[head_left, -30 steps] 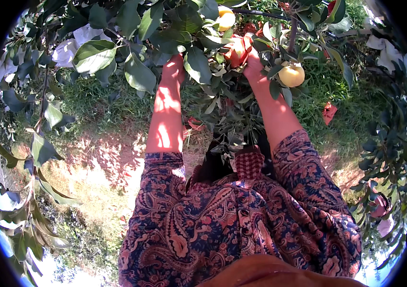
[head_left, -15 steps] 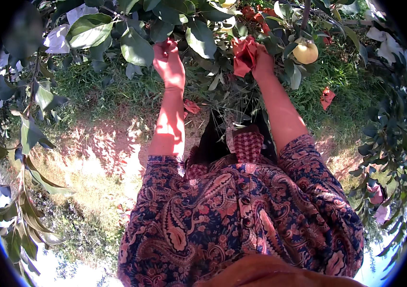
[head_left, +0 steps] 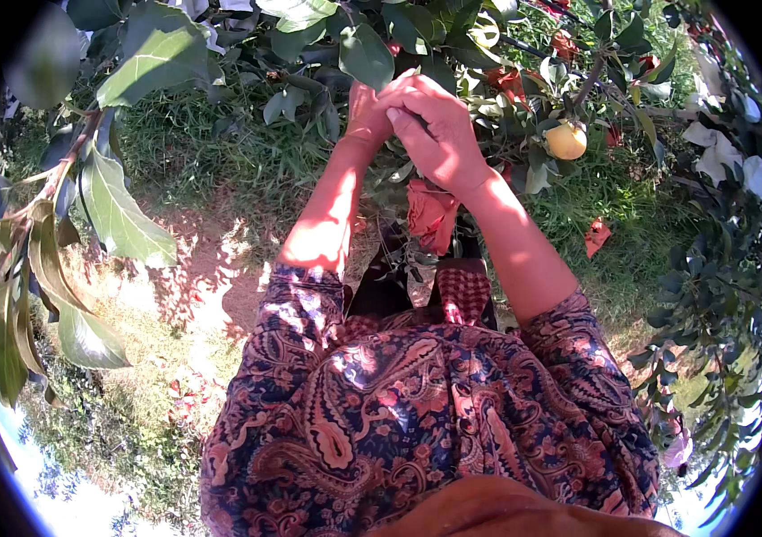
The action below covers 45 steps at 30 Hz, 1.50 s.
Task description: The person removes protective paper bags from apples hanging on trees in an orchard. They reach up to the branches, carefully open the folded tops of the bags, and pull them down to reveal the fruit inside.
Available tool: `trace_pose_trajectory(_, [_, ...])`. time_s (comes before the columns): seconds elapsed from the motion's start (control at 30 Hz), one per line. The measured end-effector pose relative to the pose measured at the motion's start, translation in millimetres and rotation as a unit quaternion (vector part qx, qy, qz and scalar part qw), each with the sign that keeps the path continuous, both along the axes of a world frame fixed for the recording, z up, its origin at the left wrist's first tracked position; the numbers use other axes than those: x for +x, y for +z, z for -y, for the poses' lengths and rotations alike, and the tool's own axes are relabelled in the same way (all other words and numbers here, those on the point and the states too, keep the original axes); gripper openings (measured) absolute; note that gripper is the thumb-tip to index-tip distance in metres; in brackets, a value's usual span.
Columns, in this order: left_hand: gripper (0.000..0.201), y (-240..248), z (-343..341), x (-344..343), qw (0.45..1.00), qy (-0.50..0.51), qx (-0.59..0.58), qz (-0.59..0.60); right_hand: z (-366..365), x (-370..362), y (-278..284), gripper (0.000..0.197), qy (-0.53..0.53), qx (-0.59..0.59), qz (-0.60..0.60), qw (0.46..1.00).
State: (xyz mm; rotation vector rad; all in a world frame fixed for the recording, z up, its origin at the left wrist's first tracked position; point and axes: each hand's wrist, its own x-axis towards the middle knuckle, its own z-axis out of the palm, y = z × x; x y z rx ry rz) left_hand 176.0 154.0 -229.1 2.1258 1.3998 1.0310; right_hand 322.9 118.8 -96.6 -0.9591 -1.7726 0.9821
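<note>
My two hands meet among the branch leaves at upper middle. My right hand is closed, its fingers bent over toward the left one; what they hold, if anything, is hidden. Behind it is my left hand, its fingers covered by the right hand and a leaf. Below my right hand a crumpled red paper piece shows in front of my legs, apart from the fingers. To the right of the hands a pale yellow apple hangs on the branch.
Large leaves on a branch come close at the left. Red paper scraps lie in the grass and hang among leaves. White paper hangs at the right, beside more foliage. Bare soil shows at left.
My right hand has let go of the red paper, which is now lower, and moved left against my left hand. My left hand has shifted slightly right. The view has shifted a little too.
</note>
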Motion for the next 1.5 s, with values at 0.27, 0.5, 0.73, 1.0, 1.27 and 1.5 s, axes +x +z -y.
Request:
trace_pose_trajectory(0.27, [0.028, -8.9, 3.5, 64.6, 0.826, -0.012, -0.381, 0.415, -57.9, 19.3, -42.2, 0.026, -0.219, -0.299, 0.266, 0.89])
trace_pose_trajectory(0.5, [0.036, -40.5, -72.1, 21.1, 0.775, 0.005, -0.443, 0.45, -57.1, 40.4, -66.5, 0.034, -0.155, -0.255, 0.272, 0.915])
trace_pose_trajectory(0.73, [0.035, -5.1, -82.9, 52.3, 0.796, -0.037, -0.477, 0.371, -74.5, 50.7, -139.5, 0.034, -0.047, -0.105, 0.372, 0.921])
trace_pose_trajectory(1.0, [0.033, 1.8, -106.3, 43.1, 0.794, -0.078, -0.479, 0.366, -82.1, 27.3, -132.3, 0.032, -0.104, -0.17, 0.304, 0.932])
trace_pose_trajectory(1.27, [0.031, -2.3, -122.9, 36.2, 0.771, -0.122, -0.508, 0.364, -64.2, 23.2, -72.1, 0.035, -0.236, -0.301, 0.237, 0.893])
trace_pose_trajectory(1.5, [0.029, 1.3, -133.5, 34.5, 0.764, -0.159, -0.523, 0.342, -61.0, 15.7, -75.7, 0.029, -0.325, -0.335, 0.208, 0.86])
